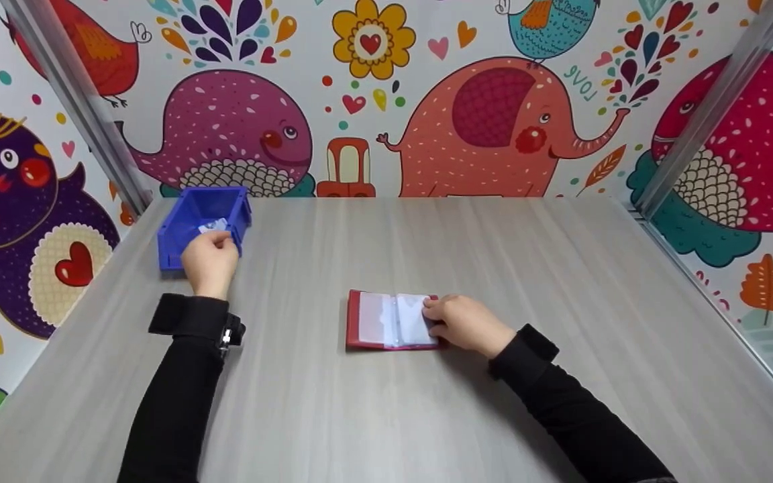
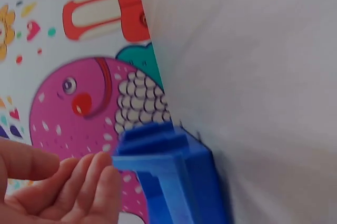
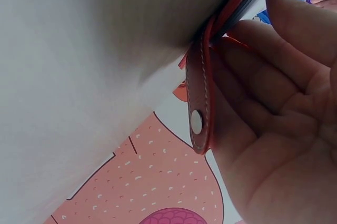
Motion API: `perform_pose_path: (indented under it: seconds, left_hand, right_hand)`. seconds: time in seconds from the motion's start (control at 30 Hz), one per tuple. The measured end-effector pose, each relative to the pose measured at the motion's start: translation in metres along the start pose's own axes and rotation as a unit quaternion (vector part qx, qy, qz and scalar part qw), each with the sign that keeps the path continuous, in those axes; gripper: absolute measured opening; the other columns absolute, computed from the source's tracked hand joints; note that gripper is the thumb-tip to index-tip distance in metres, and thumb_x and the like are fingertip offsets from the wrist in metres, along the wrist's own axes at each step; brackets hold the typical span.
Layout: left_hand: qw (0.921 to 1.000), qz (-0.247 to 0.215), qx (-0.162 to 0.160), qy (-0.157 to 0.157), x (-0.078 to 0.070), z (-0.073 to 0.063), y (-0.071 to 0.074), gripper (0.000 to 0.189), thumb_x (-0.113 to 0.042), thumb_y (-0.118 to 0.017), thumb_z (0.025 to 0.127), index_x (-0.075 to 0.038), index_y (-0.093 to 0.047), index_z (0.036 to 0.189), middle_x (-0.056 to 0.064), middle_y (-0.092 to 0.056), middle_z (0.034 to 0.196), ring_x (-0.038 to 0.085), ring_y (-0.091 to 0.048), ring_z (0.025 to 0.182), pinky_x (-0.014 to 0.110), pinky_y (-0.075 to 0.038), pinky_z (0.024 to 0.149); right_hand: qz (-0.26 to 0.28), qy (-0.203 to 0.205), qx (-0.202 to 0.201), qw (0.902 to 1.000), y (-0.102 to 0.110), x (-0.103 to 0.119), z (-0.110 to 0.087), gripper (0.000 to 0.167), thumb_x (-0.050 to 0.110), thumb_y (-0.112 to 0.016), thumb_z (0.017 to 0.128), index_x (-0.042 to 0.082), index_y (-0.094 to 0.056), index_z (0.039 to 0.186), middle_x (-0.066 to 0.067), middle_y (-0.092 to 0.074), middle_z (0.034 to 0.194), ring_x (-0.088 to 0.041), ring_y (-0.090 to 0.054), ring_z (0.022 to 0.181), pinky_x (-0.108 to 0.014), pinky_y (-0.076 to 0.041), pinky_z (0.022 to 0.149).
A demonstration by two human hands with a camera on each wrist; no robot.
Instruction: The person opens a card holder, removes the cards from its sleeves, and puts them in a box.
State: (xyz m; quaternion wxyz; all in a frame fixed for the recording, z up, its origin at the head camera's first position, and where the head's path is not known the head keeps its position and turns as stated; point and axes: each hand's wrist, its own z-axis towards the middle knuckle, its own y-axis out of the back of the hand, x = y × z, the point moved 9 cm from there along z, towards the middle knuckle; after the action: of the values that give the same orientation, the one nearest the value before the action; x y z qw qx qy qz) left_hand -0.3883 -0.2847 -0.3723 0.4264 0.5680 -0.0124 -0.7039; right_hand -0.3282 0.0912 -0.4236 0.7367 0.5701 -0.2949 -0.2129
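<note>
A small red card holder point(image 1: 353, 320) lies spread open on the table, with clear sleeves inside. My right hand point(image 1: 470, 325) grips its right edge, thumb on top and fingers underneath. In the right wrist view, its stitched strap point(image 3: 199, 95) with a metal snap hangs beside my right fingers. My left hand point(image 1: 211, 263) is over the near end of a blue bin point(image 1: 170, 235). Small whitish pieces point(image 1: 214, 226) show inside the bin, just beyond my fingers. In the left wrist view, the left fingers are slightly bent near the bin's rim, with nothing visible between them.
The bin stands at the table's back left, near the left wall. A pale wood-grain table point(image 1: 306, 416) spreads under both arms. Printed cartoon panels point(image 1: 359, 100) close off the back and sides, with metal posts point(image 1: 78, 100) at the corners.
</note>
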Motion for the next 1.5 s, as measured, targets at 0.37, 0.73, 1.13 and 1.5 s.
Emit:
perform_pose_path:
  seconds: [0.37,0.73,1.13,1.5]
  left_hand:
    - [0.9939,-0.007,0.071,-0.084,-0.036,-0.032,-0.031,0.024,-0.003,-0.057,0.088,0.008,-0.072,0.103,0.024,-0.070,0.105,0.041,-0.065,0.101,0.048,-0.048,0.091]
    - [0.9717,-0.006,0.170,-0.164,-0.078,-0.084,-0.068,0.020,0.001,-0.059,0.089,0.007,-0.073,0.102,0.022,-0.071,0.102,0.040,-0.067,0.098,0.049,-0.051,0.090]
    - [0.9480,-0.001,0.256,-0.189,-0.100,-0.128,-0.098,0.020,-0.001,-0.060,0.090,0.006,-0.074,0.102,0.019,-0.072,0.099,0.032,-0.068,0.092,0.045,-0.054,0.082]
    - [0.9037,0.061,0.304,-0.296,-0.121,-0.170,-0.120,0.009,0.004,-0.064,0.087,0.003,-0.070,0.079,0.007,-0.067,0.077,0.020,-0.060,0.073,0.040,-0.052,0.071]
  right_hand:
    - [-0.009,0.010,-0.007,0.9999,0.000,0.000,0.000,0.024,0.000,-0.075,0.082,0.009,-0.055,0.073,-0.016,-0.071,0.108,-0.030,-0.066,0.084,-0.029,-0.044,0.064]
    - [-0.010,0.003,-0.005,0.9999,0.000,-0.001,0.001,0.026,0.001,-0.074,0.084,0.011,-0.053,0.071,-0.011,-0.072,0.097,-0.022,-0.059,0.072,-0.028,-0.040,0.061]
    - [0.000,0.005,-0.004,1.0000,-0.001,-0.001,0.001,0.030,-0.002,-0.074,0.082,0.010,-0.049,0.069,-0.016,-0.070,0.113,-0.027,-0.066,0.084,-0.029,-0.043,0.064]
    - [-0.003,0.009,-0.003,1.0000,-0.001,0.000,0.001,0.029,-0.001,-0.074,0.082,0.009,-0.050,0.070,-0.017,-0.070,0.111,-0.030,-0.067,0.085,-0.031,-0.047,0.066]
